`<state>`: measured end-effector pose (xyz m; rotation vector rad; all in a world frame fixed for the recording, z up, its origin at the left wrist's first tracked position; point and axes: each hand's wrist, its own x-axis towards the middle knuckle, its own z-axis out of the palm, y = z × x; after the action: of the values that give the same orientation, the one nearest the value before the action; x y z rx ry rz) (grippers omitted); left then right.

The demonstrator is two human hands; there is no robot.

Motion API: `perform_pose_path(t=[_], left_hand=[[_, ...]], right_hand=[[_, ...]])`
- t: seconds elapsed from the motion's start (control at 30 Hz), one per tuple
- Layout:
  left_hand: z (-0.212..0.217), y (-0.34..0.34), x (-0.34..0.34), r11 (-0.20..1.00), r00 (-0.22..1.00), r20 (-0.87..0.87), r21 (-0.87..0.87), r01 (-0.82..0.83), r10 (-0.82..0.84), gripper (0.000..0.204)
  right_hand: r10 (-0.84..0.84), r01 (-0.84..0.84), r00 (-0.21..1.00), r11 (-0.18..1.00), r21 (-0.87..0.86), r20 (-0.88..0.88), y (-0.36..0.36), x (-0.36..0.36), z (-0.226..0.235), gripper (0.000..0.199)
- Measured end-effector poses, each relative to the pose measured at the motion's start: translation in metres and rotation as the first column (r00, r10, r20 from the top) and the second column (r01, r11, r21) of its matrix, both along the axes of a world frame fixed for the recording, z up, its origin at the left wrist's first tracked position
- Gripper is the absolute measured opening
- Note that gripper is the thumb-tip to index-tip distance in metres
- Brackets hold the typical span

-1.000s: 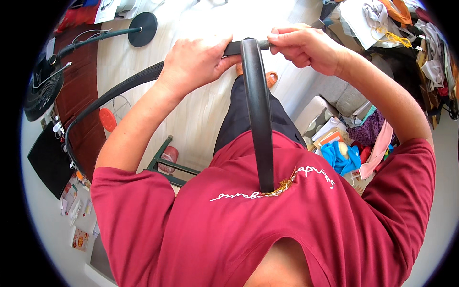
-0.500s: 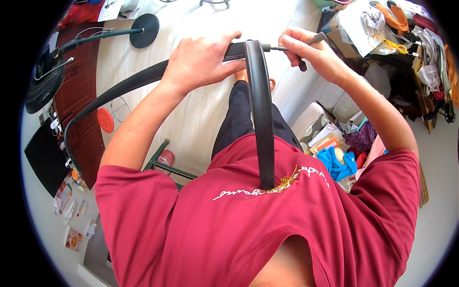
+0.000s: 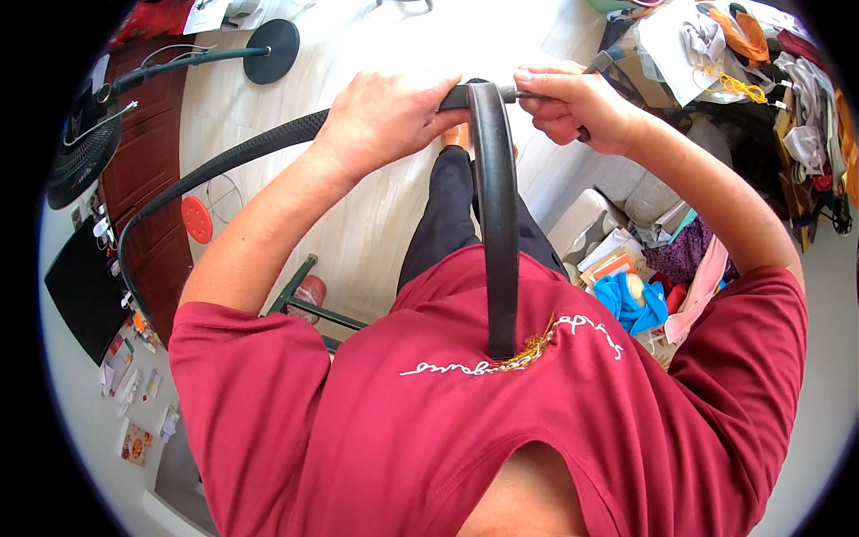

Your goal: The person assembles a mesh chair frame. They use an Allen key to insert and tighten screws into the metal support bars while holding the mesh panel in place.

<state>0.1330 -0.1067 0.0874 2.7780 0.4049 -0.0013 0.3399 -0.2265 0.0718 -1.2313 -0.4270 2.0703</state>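
Observation:
My left hand (image 3: 380, 121) is closed around a long black belt (image 3: 498, 215), with the thumb pressed along its edge. A smooth stretch of it crosses in front of my chest, and a textured stretch arcs away to the left. Just right of the belt, my right hand (image 3: 582, 103) grips a dark grey tool (image 3: 601, 62) with two handle-like ends. Its thin front part meets the belt. My fingers hide most of the tool, so its exact kind cannot be made out.
A round black base (image 3: 271, 52) with a dark pole stands at upper left, near a black fan (image 3: 85, 157). Clothes and boxes (image 3: 743, 54) are heaped at upper right. A blue cloth (image 3: 631, 304) lies among papers at the right. A green metal frame (image 3: 300, 285) is beside me.
Both hands have dropped slightly closer to me, and the belt has shifted a little right. My right fingers have closed further around the tool, whose front part now sits nearer the belt.

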Motion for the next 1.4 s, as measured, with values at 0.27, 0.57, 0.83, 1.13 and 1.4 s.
perform_pose_path(t=[0.27, 0.57, 0.83, 1.13, 1.4], left_hand=[[-0.006, 0.003, -0.003, 0.999, 0.999, 0.042, 0.044, -0.017, 0.015, 0.040], [-0.009, 0.014, 0.003, 0.997, 0.994, 0.080, -0.039, -0.073, 0.076, 0.042], [-0.005, 0.020, 0.007, 0.999, 0.999, -0.033, -0.031, -0.032, 0.031, 0.037], [-0.006, 0.039, 0.020, 0.997, 0.999, -0.048, -0.071, -0.004, 0.000, 0.041], [-0.003, 0.042, 0.010, 0.993, 0.995, -0.063, -0.100, 0.068, -0.075, 0.046]], right_hand=[[-0.005, -0.003, 0.996, 0.997, -0.083, -0.094, 0.001, 0.003, -0.004, 0.032], [-0.210, 0.081, 0.812, 0.964, 0.252, 0.544, -0.034, 0.040, -0.021, 0.026], [-0.368, 0.372, 0.882, 0.927, 0.046, 0.293, -0.043, -0.055, 0.061, 0.040], [-0.681, 0.681, 0.732, 0.732, -0.037, -0.020, -0.035, -0.114, 0.096, 0.041], [-0.694, 0.691, 0.713, 0.720, 0.065, 0.097, -0.034, -0.121, 0.097, 0.041]])
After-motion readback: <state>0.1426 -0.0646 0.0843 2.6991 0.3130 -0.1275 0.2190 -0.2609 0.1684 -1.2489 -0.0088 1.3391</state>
